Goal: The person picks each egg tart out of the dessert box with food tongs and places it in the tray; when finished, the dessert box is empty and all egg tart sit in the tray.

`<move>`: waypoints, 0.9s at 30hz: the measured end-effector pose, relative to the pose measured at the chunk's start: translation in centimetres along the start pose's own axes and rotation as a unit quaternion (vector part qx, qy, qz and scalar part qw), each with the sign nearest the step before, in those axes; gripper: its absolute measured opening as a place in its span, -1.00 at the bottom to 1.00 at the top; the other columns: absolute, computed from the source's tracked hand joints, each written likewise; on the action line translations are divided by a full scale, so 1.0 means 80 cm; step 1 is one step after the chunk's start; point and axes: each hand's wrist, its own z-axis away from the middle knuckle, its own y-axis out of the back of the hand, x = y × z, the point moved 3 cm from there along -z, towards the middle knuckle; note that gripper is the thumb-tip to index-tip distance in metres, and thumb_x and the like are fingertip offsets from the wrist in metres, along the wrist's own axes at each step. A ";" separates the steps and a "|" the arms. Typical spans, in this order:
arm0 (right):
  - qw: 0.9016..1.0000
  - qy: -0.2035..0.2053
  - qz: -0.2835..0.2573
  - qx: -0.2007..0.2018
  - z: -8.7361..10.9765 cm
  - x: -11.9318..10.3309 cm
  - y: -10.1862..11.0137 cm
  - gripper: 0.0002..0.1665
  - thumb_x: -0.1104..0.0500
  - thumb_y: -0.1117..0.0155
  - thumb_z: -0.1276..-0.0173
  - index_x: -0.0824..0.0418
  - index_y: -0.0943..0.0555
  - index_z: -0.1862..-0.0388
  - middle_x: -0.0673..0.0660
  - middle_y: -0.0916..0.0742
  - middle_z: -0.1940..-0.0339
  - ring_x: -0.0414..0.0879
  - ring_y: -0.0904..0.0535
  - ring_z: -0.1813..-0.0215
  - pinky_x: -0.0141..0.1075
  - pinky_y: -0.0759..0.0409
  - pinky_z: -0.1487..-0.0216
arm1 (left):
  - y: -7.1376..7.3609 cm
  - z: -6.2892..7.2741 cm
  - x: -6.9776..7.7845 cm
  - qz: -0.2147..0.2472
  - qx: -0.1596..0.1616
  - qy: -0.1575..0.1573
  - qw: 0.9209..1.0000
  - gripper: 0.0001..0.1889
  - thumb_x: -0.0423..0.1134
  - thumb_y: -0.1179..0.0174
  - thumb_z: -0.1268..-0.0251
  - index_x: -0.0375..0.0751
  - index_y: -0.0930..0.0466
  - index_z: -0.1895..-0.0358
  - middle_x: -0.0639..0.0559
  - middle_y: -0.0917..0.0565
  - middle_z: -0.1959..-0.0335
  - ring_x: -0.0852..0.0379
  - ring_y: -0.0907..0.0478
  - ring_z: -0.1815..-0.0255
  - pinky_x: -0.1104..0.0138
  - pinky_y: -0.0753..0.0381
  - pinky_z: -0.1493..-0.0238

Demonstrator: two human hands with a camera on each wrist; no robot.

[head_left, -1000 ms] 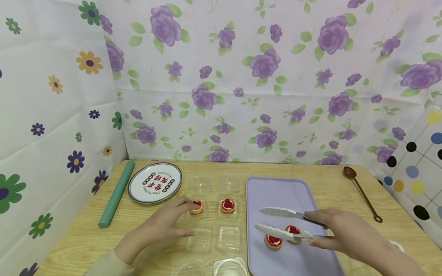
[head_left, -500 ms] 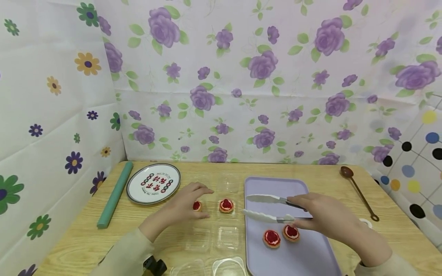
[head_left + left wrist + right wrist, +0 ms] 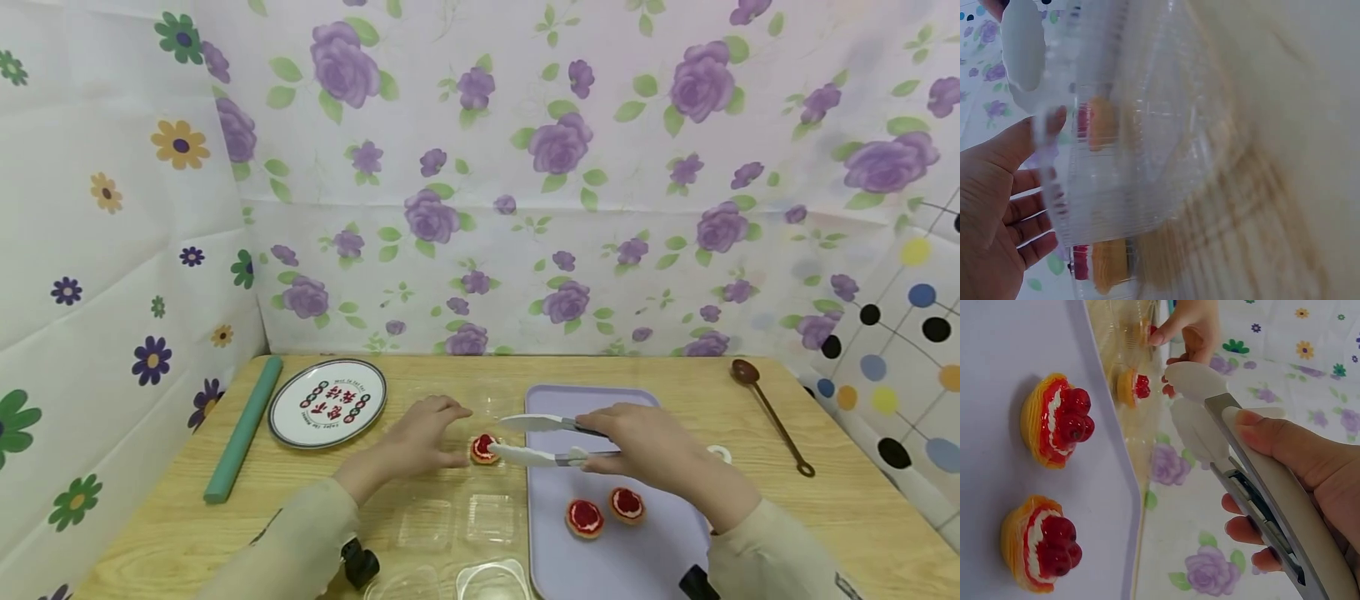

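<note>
My right hand grips a pair of tongs with white scalloped tips, which stand apart with nothing between them. The lower tip overlaps a small fruit tart in a clear plastic container. Left of that tart is my left hand, its thumb and fingers spread and holding nothing. In the head view it hides a second tart, which the right wrist view shows beside the fingers. Clear plastic overlaps my left fingertips in the left wrist view. Two more tarts, a left one and a right one, sit on the lilac tray.
A white plate with red lettering lies at the back left, beside a green rolling pin. On the far right is a brown ladle. Another clear container stands at the front. Flowered cloth closes off the back.
My right hand has moved left with the tongs, from over the tray to the tart in the container. My left hand has shifted right and slightly away from me. The tarts have stayed put.
</note>
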 end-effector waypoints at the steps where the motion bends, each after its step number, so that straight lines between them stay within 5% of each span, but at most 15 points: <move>1: 1.000 0.003 0.001 0.002 -0.003 -0.001 -0.003 -0.38 -0.15 -0.41 -0.13 0.17 -0.64 -0.09 0.07 -0.76 0.04 0.00 -0.69 0.02 -0.10 -0.68 0.05 | -0.002 -0.001 -0.001 -0.002 -0.002 0.002 1.000 -0.25 0.08 -0.42 0.00 -0.21 -0.46 -0.26 -0.13 -0.53 -0.17 -0.12 -0.44 -0.22 -0.01 -0.38 -0.31; 27: 0.999 0.034 0.001 -0.010 -0.036 -0.014 -0.023 -0.69 -0.04 -0.48 -0.08 0.07 -0.68 0.26 -0.06 -0.77 0.35 -0.23 -0.62 0.37 -0.33 -0.57 0.38 | -0.010 -0.011 0.002 0.004 -0.029 0.006 1.000 -0.28 0.09 -0.45 0.04 -0.27 -0.53 -0.17 -0.08 -0.57 -0.09 -0.07 -0.46 -0.15 0.04 -0.41 -0.26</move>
